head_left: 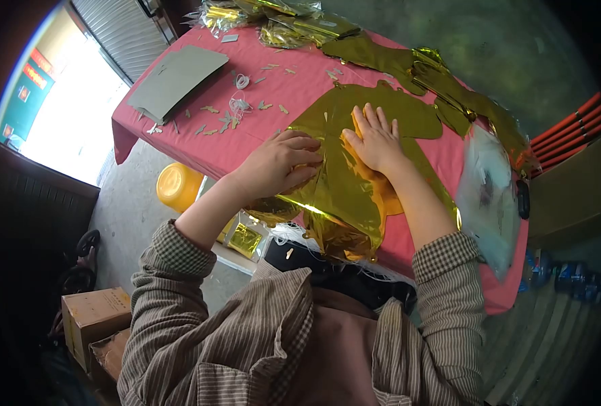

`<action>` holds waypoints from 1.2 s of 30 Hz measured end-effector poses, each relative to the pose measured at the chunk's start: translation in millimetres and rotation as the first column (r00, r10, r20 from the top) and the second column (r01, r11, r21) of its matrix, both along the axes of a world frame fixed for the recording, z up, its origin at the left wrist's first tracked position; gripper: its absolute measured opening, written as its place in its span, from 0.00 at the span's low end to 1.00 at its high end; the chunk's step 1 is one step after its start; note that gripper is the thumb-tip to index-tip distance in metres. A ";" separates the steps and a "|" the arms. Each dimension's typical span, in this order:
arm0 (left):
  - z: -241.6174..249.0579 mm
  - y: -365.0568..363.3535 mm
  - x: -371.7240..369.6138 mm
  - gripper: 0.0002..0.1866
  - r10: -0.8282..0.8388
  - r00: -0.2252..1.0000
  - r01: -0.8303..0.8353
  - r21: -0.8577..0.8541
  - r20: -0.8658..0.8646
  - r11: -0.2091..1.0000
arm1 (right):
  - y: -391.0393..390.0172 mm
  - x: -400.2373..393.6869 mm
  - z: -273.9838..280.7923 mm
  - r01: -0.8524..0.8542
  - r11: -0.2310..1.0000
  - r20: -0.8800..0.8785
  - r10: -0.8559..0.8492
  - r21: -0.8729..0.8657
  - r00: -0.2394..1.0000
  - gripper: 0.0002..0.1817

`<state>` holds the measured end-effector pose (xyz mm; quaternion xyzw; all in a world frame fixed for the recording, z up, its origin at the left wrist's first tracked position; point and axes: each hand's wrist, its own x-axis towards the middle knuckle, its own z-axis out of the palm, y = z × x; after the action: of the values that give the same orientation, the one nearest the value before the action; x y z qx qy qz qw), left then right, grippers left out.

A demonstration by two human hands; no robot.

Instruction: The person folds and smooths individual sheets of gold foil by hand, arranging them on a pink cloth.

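Note:
A large gold foil balloon [344, 169], flat and creased, lies over the front of the pink-covered table, its lower end drooping past the edge. My right hand [376, 139] rests palm down on it, fingers stretched and spread, beside an orange-looking reflection. On the balloon's left side lies my left hand [280, 164], its fingers bent and a little apart, tips against the foil. The underside of that hand is hidden. Near the left hand are several small pale tabs [229, 122] and a coil of white string [239, 105].
Grey boards [179, 78] lie at the table's left. More gold foil [375, 55] and plastic-wrapped packs [287, 30] line the far edge. Clear plastic bags [486, 196] cover the right side. A yellow bucket [179, 186] stands on the floor, cardboard boxes [96, 318] at lower left.

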<state>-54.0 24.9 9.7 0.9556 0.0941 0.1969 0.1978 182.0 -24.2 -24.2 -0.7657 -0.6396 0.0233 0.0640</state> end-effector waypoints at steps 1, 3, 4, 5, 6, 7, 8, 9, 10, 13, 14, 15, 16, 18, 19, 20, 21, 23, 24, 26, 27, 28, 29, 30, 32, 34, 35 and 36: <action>-1.3 0.0 0.0 0.13 0.004 1.000 -0.004 0.003 0.003 1.000 | -0.3 -4.0 1.8 0.019 1.000 -0.002 -0.019 -0.008 1.000 0.37; -1.4 0.3 0.4 0.13 -0.002 1.000 0.002 0.002 -0.001 1.000 | -1.5 -6.3 2.8 0.039 0.999 -0.005 -0.039 -0.011 0.999 0.37; -0.8 0.8 0.4 0.13 -0.007 1.000 0.007 0.002 -0.003 1.000 | -1.8 -6.5 2.2 0.032 0.999 0.002 -0.032 -0.007 0.999 0.37; 0.0 1.3 0.2 0.13 -0.009 1.000 0.009 0.008 -0.002 1.000 | -1.7 -6.3 2.2 0.025 1.000 0.009 -0.025 -0.001 1.000 0.38; 1.4 1.7 0.2 0.13 -0.010 1.000 0.010 -0.001 -0.013 1.000 | -1.4 -6.1 2.6 0.027 1.000 0.011 -0.027 0.006 1.000 0.38; 3.4 2.8 0.9 0.13 -0.011 1.000 0.010 -0.009 -0.024 1.000 | -1.2 -6.5 2.8 0.034 0.999 0.002 -0.034 -0.008 0.999 0.38; 6.9 6.6 3.5 0.13 -0.013 1.000 0.013 -0.003 -0.022 1.000 | -1.5 -6.9 2.8 0.041 0.999 -0.008 -0.042 -0.024 0.999 0.38; 12.0 12.9 8.2 0.13 0.040 0.994 -0.056 -0.157 -0.102 0.986 | -1.9 -6.8 2.8 0.042 0.999 -0.006 -0.042 -0.019 0.999 0.38; 16.3 19.4 12.9 0.13 0.082 0.979 -0.137 -0.302 -0.186 0.944 | -1.8 -6.7 2.5 0.043 0.999 -0.003 -0.043 -0.016 0.999 0.38; 3.7 41.2 38.0 0.12 0.225 0.967 -0.245 -0.202 -0.118 0.948 | -0.9 -7.5 1.8 0.039 0.999 0.008 -0.039 -0.011 0.999 0.37; -3.0 48.0 43.0 0.12 0.227 0.967 -0.246 -0.197 -0.113 0.949 | -1.4 -7.5 2.4 0.044 0.999 0.010 -0.044 -0.016 0.999 0.37; -10.1 54.3 48.3 0.13 0.221 0.973 -0.224 -0.043 -0.069 0.974 | -1.9 -7.5 2.5 0.044 0.999 0.014 -0.044 -0.010 0.999 0.37; -13.0 57.3 52.7 0.13 0.206 0.978 -0.202 0.113 -0.028 0.973 | -2.4 -8.0 2.9 0.044 0.999 0.010 -0.044 -0.010 0.999 0.37; -21.8 61.1 53.7 0.12 0.186 0.983 -0.183 0.193 0.001 0.964 | -2.4 -7.0 2.6 0.053 0.999 0.006 -0.053 -0.010 0.999 0.37; -19.9 59.0 52.0 0.12 0.172 0.985 -0.172 0.266 0.025 0.948 | -2.4 -7.0 1.6 0.050 0.999 0.003 -0.050 -0.005 0.999 0.37; -17.7 58.3 49.2 0.12 0.168 0.985 -0.168 0.266 0.023 0.949 | -2.3 -7.1 0.5 0.046 0.999 -0.001 -0.046 -0.001 0.999 0.37; -14.7 58.4 44.9 0.11 0.193 0.980 -0.170 0.289 -0.052 0.942 | -2.6 -7.0 -0.1 0.047 0.999 -0.004 -0.047 -0.001 0.999 0.37; -10.7 61.3 37.3 0.11 0.222 0.967 -0.173 0.315 -0.125 0.933 | -2.5 -7.3 0.9 0.044 0.999 -0.004 -0.044 -0.011 0.999 0.37; -10.1 65.0 33.8 0.10 0.257 0.955 -0.190 0.362 -0.146 0.913 | -2.2 -7.6 1.5 0.043 0.999 -0.004 -0.043 -0.008 0.999 0.37; -7.7 74.2 23.9 0.09 0.290 0.942 -0.201 0.414 -0.166 0.888 | -2.5 -7.6 2.2 0.047 0.999 -0.012 -0.047 -0.020 0.999 0.37; -4.5 80.0 17.7 0.09 0.422 0.879 -0.269 0.500 -0.221 0.823 | -2.7 -7.4 2.5 0.051 0.999 -0.013 -0.051 -0.013 0.999 0.37; -1.2 85.0 14.3 0.08 0.547 0.796 -0.319 0.588 -0.259 0.743 | -2.8 -7.1 1.9 0.043 0.999 -0.006 -0.043 -0.005 0.999 0.37; -0.1 87.6 12.4 0.08 0.542 0.800 -0.312 0.594 -0.256 0.741 | -3.3 -7.1 1.0 0.037 0.999 -0.001 -0.037 0.002 0.999 0.37; -0.7 88.3 10.4 0.09 0.612 0.772 -0.403 0.610 -0.174 0.682 | -3.6 -6.9 0.2 0.043 0.999 -0.003 -0.043 0.008 0.999 0.37; 3.9 82.3 13.4 0.11 0.635 0.762 -0.492 0.524 -0.127 0.695 | -3.4 -7.3 1.0 0.039 0.999 -0.004 -0.039 0.007 0.999 0.37; -2.7 63.4 24.2 0.11 0.433 0.899 -0.395 0.300 -0.071 0.869 | -2.9 -7.2 2.3 0.037 0.999 0.004 -0.037 0.000 0.999 0.37; -7.2 57.1 31.0 0.12 0.221 0.974 -0.223 0.072 0.040 0.972 | -2.4 -7.5 2.5 0.035 0.999 0.011 -0.035 -0.011 0.999 0.37; -12.4 55.6 39.5 0.12 0.223 0.974 -0.225 0.072 0.041 0.972 | -2.1 -7.9 2.6 0.033 0.999 0.013 -0.033 -0.011 0.999 0.37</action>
<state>-14.5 80.5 -2.7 0.9424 0.1905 0.2369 0.1392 174.0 -26.3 -21.5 -0.7768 -0.6269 0.0208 0.0562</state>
